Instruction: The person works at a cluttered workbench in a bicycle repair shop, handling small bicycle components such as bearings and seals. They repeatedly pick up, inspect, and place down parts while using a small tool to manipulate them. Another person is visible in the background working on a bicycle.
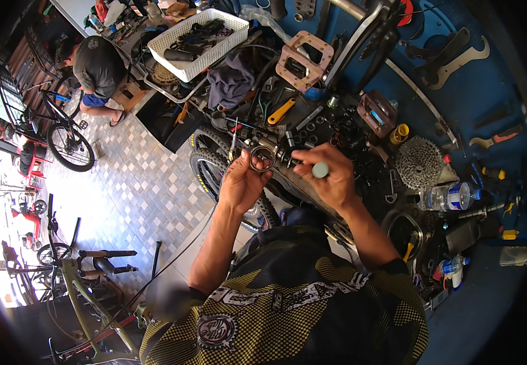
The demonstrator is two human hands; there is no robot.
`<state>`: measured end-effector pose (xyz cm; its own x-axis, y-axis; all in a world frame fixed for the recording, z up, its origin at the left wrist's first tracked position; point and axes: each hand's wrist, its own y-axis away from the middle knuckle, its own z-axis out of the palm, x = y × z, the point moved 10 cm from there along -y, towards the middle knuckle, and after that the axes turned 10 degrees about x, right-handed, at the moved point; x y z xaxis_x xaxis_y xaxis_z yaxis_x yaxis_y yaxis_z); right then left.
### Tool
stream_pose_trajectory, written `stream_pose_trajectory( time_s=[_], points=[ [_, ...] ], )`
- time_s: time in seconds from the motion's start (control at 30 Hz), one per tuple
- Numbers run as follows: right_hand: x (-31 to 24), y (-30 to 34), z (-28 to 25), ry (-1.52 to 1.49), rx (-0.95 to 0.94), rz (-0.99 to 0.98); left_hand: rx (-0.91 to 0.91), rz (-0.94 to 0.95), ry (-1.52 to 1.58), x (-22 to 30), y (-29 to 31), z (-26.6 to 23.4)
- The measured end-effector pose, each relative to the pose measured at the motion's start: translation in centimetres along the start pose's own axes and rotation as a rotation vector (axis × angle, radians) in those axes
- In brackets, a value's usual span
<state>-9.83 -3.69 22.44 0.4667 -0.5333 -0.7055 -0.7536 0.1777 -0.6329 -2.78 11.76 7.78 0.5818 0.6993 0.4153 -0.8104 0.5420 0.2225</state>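
My left hand [243, 185] is closed around a round metal ring [263, 148], held up over the near edge of the cluttered workbench. In my right hand [331, 176], just to the right, is a hand tool with a pale green round handle end [320, 170]. Its dark shaft points left, toward the ring. I cannot tell whether the tool's tip touches the ring. Beyond both hands lie a yellow-handled tool [282, 112] and several small metal parts.
A white plastic basket [205, 68] stands at the far left of the bench. Nearer are a pedal [303, 61], a cassette [422, 162] and a water bottle [449, 197]. Bicycle wheels [205, 167] stand below the left hand. A person [98, 67] sits at the far left.
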Motion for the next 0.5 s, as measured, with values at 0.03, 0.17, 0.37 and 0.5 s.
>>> stream_pose_trajectory(
  time_s=[0.03, 0.17, 0.37, 0.5],
  points=[
    [0.8, -0.2, -0.6, -0.09, 0.037, 0.083, -0.026, -0.013, 0.029, 0.0, -0.1, 0.2],
    [3.6, -0.9, -1.3, -0.724, 0.231, 0.349, 0.036, 0.026, -0.086, -0.5, 0.2, 0.6],
    [1.9, -3.5, -1.3, -1.182, 0.376, 0.52, 0.043, 0.033, -0.099, -1.4, 1.4, 1.8],
    [-0.2, -5.0, -0.9, -1.247, 0.289, 0.411, 0.038, 0.065, -0.092, -1.3, 2.0, 2.7]
  ],
)
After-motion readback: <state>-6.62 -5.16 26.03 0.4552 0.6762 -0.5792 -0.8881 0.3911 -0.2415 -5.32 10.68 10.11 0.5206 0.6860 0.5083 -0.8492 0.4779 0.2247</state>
